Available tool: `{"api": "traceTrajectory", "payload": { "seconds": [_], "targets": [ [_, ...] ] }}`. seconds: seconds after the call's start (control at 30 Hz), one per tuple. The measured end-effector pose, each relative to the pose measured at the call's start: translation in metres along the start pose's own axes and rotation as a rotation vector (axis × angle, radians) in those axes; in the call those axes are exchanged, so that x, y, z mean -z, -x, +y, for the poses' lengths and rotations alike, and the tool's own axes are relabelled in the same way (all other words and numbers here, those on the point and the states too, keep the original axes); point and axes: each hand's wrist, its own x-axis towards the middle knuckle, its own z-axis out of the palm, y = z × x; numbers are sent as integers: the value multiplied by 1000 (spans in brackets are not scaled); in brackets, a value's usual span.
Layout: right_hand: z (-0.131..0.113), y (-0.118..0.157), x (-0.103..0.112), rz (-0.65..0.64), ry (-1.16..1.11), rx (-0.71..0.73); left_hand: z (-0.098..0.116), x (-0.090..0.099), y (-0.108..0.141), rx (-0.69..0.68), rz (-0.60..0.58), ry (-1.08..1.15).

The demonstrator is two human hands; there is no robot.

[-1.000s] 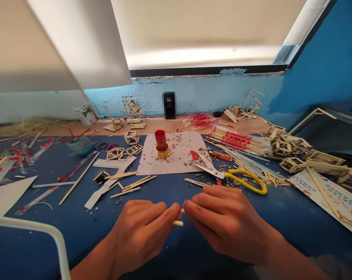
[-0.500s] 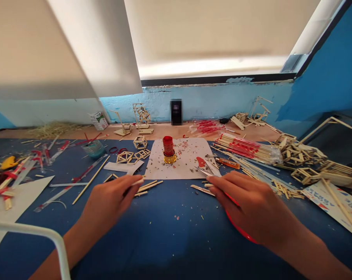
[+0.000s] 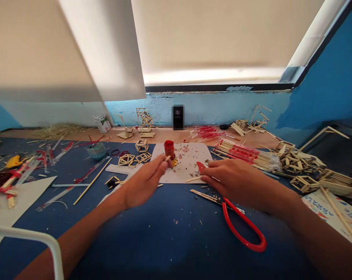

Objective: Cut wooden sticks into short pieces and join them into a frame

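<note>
- Several stick frames (image 3: 141,146) sit joined, left of the red candle (image 3: 169,148).
- Left hand (image 3: 145,177) pinches a short stick (image 3: 167,158) near it.
- Right hand (image 3: 234,177) meets another stick (image 3: 193,179); cannot tell if gripped.
- Long stick (image 3: 93,181), left, remains unjoined.

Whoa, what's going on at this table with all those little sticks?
A person's left hand has a short pale stick at its fingertips, right by a red candle-like thing on a white sheet. The right hand is at another thin stick; whether it is gripping it is hard to tell. A red handle lies below that hand. Little stick frames sit nearby on the blue table.
</note>
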Motion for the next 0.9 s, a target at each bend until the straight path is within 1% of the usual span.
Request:
{"api": "traceTrajectory", "payload": {
  "seconds": [0.07, 0.1, 0.17, 0.23, 0.33, 0.4, 0.47, 0.53, 0.6, 0.67, 0.73, 0.9],
  "targets": [
    [4, -11, -5, -91, -32, 18, 3, -16, -18, -45, -56, 68],
    [6, -15, -8, -104, -49, 23, 2, -24, -24, -69, -89, 93],
    [9, -18, -14, -71, -72, 13, -3, -36, -30, -110, -117, 118],
    [13, -18, -18, -31, -96, 2, -9, -42, -30, -132, -130, 136],
    [15, -15, -22, -12, -137, -6, -13, -46, -25, -137, -179, 159],
    [14, -14, -24, 16, -212, -39, -13, -48, -23, -141, -204, 177],
    [12, -15, -25, 59, -366, -108, -12, -52, -22, -138, -198, 200],
    [11, -18, -28, 86, -571, -168, -12, -55, -23, -124, -178, 230],
    [10, -21, -33, 101, -752, -197, -14, -57, -23, -109, -171, 262],
    [9, -23, -39, 99, -858, -198, -16, -57, -23, -103, -178, 284],
    [8, -25, -45, 98, -891, -192, -20, -57, -22, -107, -194, 292],
    [4, -26, -52, 134, -804, -133, -30, -55, -21, -131, -225, 269]
  ]
}}
